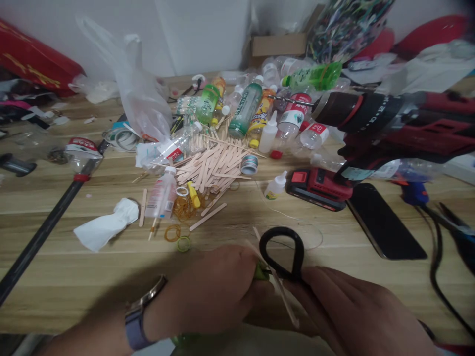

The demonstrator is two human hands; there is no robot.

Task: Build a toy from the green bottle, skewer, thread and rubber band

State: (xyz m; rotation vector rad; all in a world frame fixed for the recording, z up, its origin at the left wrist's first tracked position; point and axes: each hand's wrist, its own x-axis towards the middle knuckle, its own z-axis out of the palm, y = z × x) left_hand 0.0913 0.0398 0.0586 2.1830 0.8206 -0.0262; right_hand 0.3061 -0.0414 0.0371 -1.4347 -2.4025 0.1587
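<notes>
My left hand [218, 287], with a watch [144, 306] on its wrist, is closed at the front edge of the table. Between its fingertips shows a small green piece [261, 271], its kind hidden. To its right, my right hand [356, 306] is closed on scissors, of which mainly a black handle loop [263, 245] shows; the blades are hidden. A thin wooden stick [284, 299] slants between both hands, against the scissors and the green piece. Which fingers hold the stick I cannot tell. Part of something green [178, 340] shows below my left wrist.
A red cordless drill [404, 123] stands at the right, beside a black phone [386, 220]. Wooden craft sticks [211, 163] lie heaped mid-table, before several plastic bottles [247, 109]. Rubber bands [183, 205], a crumpled tissue [106, 225] and a black rod [44, 230] lie left.
</notes>
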